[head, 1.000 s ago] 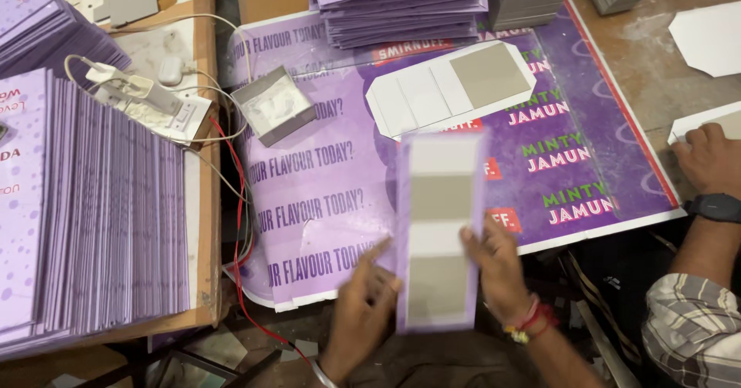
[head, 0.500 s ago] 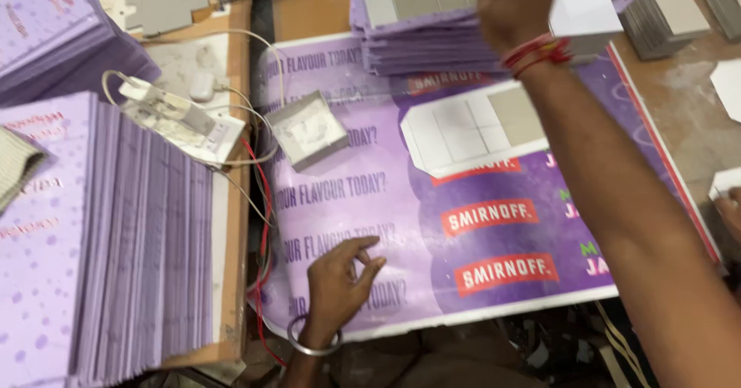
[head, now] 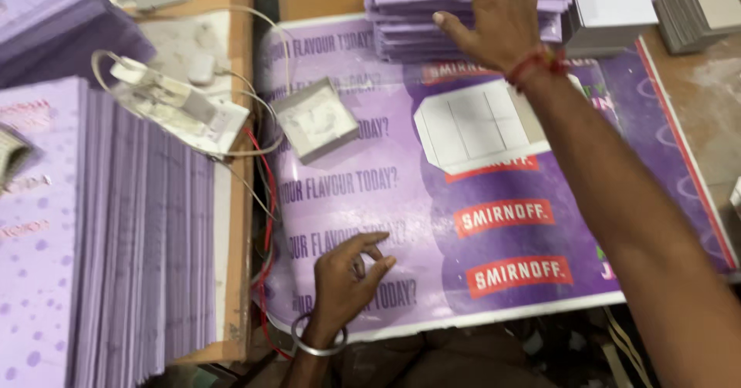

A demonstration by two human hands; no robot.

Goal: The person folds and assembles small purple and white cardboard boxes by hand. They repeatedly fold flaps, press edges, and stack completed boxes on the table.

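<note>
My right hand (head: 498, 14) is stretched out flat, fingers spread, on top of a stack of purple folded cards (head: 409, 10) at the far side of the table. A red thread is tied around that wrist. My left hand (head: 347, 276) rests with loosely curled fingers on the large purple printed poster (head: 502, 280) near the front edge, holding nothing; a metal bangle is on its wrist. A flat grey-and-white die-cut card blank (head: 471, 129) lies on the poster under my right forearm.
A tall fanned stack of purple cards (head: 100, 234) fills the left side. Beside it a small white device (head: 181, 110) with white and red wires, and a square grey tray (head: 315, 119). Grey board stacks (head: 698, 10) and a white-topped stack (head: 610, 6) at the far right.
The folded card I held in both hands a second ago is now on the far stack. My right hand reached forward and lies flat there; my left hand stayed down on the poster.
</note>
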